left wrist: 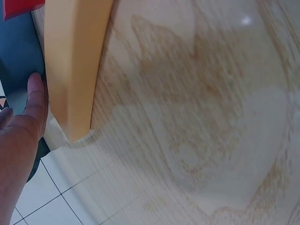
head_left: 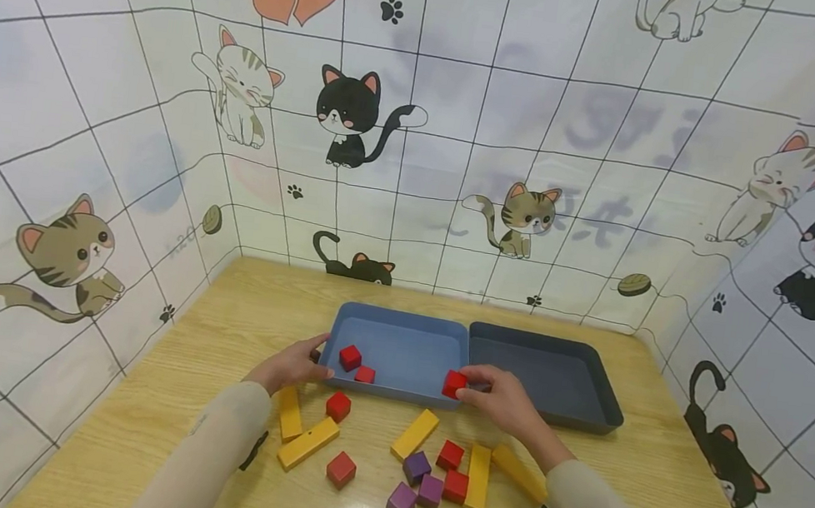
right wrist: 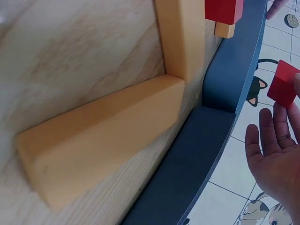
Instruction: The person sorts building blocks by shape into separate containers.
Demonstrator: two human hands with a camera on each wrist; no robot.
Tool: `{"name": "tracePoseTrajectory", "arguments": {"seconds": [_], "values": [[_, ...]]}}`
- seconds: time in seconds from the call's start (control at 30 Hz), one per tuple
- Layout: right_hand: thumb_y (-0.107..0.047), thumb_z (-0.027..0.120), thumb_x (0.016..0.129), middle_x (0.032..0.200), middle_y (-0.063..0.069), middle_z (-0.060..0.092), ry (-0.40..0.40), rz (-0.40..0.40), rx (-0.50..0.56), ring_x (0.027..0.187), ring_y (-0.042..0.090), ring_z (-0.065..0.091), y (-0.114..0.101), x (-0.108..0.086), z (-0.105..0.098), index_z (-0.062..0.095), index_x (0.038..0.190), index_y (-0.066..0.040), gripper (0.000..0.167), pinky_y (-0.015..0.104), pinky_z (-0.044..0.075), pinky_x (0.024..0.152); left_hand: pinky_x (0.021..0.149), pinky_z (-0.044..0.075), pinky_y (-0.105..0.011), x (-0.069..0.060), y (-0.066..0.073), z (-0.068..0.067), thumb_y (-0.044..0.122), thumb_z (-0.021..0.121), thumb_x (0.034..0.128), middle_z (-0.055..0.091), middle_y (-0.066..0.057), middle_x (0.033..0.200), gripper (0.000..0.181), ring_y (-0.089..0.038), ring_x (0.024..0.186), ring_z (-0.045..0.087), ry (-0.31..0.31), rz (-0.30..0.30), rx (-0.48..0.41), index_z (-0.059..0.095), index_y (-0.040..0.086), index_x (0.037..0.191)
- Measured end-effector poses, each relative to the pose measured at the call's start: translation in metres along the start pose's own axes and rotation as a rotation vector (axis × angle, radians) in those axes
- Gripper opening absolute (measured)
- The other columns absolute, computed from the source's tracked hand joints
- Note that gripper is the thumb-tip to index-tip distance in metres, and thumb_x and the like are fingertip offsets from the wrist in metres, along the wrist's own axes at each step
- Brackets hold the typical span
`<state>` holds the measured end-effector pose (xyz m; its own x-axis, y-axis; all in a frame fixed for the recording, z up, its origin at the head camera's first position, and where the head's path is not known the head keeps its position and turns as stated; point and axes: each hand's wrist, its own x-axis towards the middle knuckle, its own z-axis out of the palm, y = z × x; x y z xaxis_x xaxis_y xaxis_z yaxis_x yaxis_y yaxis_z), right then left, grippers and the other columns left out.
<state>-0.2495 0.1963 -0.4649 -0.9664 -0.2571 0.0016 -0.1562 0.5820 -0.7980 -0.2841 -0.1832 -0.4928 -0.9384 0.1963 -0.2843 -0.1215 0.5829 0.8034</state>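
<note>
- A red cube [head_left: 455,384] was pinched between thumb and fingers of the right hand [head_left: 504,401], held above the right near corner of the blue tray [head_left: 404,346].
- The blue tray was touched at its left near corner by the left hand [head_left: 292,365], thumb and fingers set apart.
- Two red cubes [head_left: 350,357] were seen inside the blue tray, left end; the nearer one was partly hidden by the near wall.
- The dark tray [head_left: 540,374] was placed just right of the blue one.
- On the wooden table [head_left: 190,439], near the trays: four red cubes [head_left: 341,470], three purple cubes [head_left: 402,501] clustered right of centre, five yellow blocks [head_left: 415,434] spread left to right.
</note>
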Motion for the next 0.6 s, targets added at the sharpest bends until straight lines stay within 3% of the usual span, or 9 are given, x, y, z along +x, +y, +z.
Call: {"name": "tracePoseTrajectory", "arguments": {"seconds": [0.37, 0.6], "values": [[-0.021, 0.073, 0.091, 0.121, 0.008, 0.065, 0.002, -0.007, -0.021, 0.099, 0.023, 0.064, -0.01, 0.02, 0.013, 0.066, 0.128, -0.009, 0.04, 0.036, 0.055, 0.078, 0.105, 0.041, -0.054, 0.001, -0.001, 0.0, 0.016, 0.069, 0.0933, 0.05, -0.025, 0.138, 0.078, -0.035, 0.119, 0.053, 0.0, 0.007, 0.01, 0.025, 0.011, 0.158], [-0.021, 0.074, 0.091, 0.116, 0.003, 0.066, 0.007, -0.008, -0.014, 0.104, 0.023, 0.06, -0.016, 0.03, 0.024, 0.068, 0.125, -0.012, 0.036, 0.036, 0.055, 0.08, 0.104, 0.041, -0.054, 0.002, -0.001, 0.0, 0.016, 0.069, 0.0929, 0.05, -0.025, 0.138, 0.079, -0.036, 0.119, 0.053, -0.005, 0.016, 0.018, 0.024, 0.01, 0.158]]}}
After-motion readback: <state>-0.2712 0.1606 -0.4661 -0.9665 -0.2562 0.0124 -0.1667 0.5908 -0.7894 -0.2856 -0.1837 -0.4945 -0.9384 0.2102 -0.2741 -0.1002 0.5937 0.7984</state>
